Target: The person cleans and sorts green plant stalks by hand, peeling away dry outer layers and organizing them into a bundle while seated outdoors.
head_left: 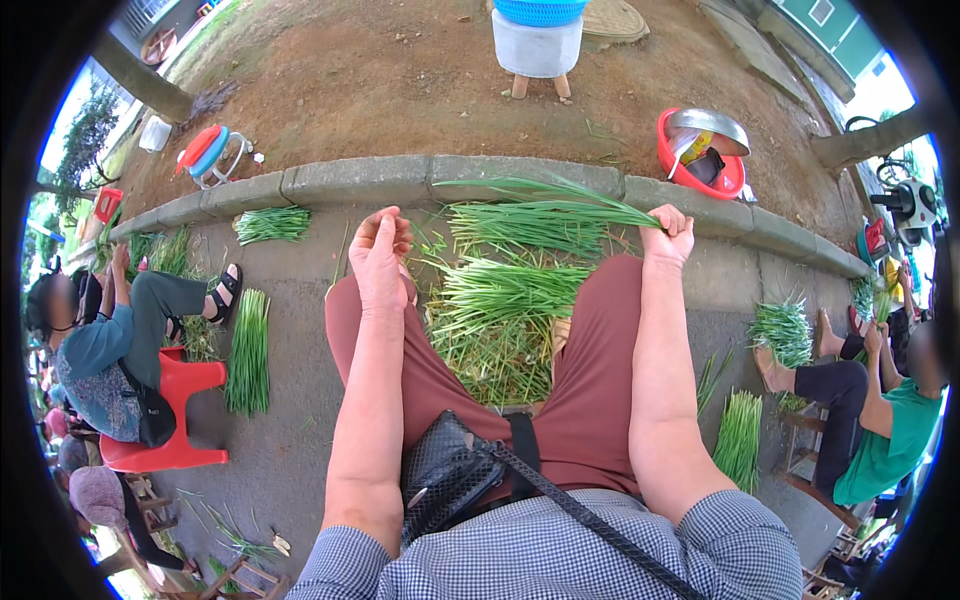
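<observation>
My right hand (668,236) is closed around one end of a small bunch of chives (570,198). The long green leaves stretch left from the fist, above the piles between my knees. Raised over my left knee, my left hand (380,255) has its thumb and fingers drawn together; whatever lies between them, if anything, is too small to make out. Beyond my knees, near the curb, lies one pile of chives (530,230). A second, paler-stemmed pile (510,292) sits closer to me, over a heap of loose trimmings (490,360).
A stone curb (380,180) crosses ahead. On it stands a red basin (690,172) with a metal bowl. Chive bundles lie left (248,352) and right (740,438). Seated people flank me, one on a red stool (180,420). A black bag (450,465) rests on my lap.
</observation>
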